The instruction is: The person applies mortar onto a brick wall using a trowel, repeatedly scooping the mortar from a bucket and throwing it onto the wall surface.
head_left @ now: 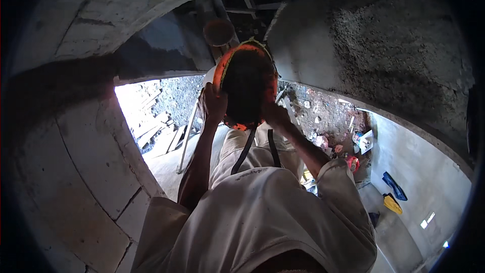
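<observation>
In front of me is a round orange container (246, 83), like a bucket or basin, with a yellowish, crusted rim. Its mouth is tilted toward me, and the inside is too dark to make out. On its left side, my left hand (214, 102) is closed around the edge. My right hand (275, 116) grips the lower right side, its fingers partly hidden in shadow. Two dark straps (245, 151) hang over my light trousers just below the container.
Beyond the container, a round brownish bowl (219, 32) rests by planks. Block wall (86, 156) rises at left, rough plastered wall (399, 45) at right. Lower down lie scattered boards (154, 129), a leaning wooden pole (188, 136), rubble, and blue and yellow cloths (394, 186).
</observation>
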`<state>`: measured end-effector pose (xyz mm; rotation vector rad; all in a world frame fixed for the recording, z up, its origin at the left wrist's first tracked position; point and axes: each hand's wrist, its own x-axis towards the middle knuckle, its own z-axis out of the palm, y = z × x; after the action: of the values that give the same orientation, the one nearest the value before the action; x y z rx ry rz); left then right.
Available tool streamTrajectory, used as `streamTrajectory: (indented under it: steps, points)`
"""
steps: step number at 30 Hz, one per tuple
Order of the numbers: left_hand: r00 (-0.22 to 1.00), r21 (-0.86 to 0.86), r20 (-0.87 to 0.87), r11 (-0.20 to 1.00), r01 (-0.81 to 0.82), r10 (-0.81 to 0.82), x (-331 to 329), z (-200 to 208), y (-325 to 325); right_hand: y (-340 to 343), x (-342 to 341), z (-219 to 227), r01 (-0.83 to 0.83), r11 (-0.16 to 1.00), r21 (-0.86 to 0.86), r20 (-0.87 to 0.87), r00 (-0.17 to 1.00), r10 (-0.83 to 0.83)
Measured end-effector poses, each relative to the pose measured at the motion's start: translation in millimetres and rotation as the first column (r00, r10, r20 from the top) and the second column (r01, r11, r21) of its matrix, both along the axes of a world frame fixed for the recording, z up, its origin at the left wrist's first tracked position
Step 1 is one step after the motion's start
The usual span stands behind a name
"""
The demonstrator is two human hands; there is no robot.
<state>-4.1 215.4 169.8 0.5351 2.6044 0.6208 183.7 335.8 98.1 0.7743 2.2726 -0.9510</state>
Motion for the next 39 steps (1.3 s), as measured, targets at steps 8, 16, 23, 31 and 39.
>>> streamTrajectory:
  steps: [8, 16, 23, 31, 39]
  points:
    - [0.989, -0.051, 0.075, 0.990, 0.129, -0.125, -5, -4, 3, -34, 20, -47, -0.116, 0.991, -0.064, -0.682, 0.731, 0.041]
    - [0.987, -0.040, 0.085, 0.990, -0.135, 0.138, -55, -89, -66, 23, 10, 13, -0.130, 0.971, -0.202, -0.310, 0.949, 0.062]
    - [0.862, 0.544, 0.320, 0.668, -0.508, 0.394, -94, -245, -183, 49, -40, 89, -0.139, 0.986, -0.095, -0.406, 0.910, 0.089]
    - [0.960, 0.362, 0.240, 0.905, -0.224, 0.142, -75, -249, -166, 132, -40, 440, -0.133, 0.800, 0.586, -0.602, 0.590, 0.539]
    - [0.970, 0.278, 0.175, 0.937, -0.213, 0.169, -91, -229, -144, 126, -33, 690, -0.228, 0.877, 0.422, -0.894, 0.056, 0.445]
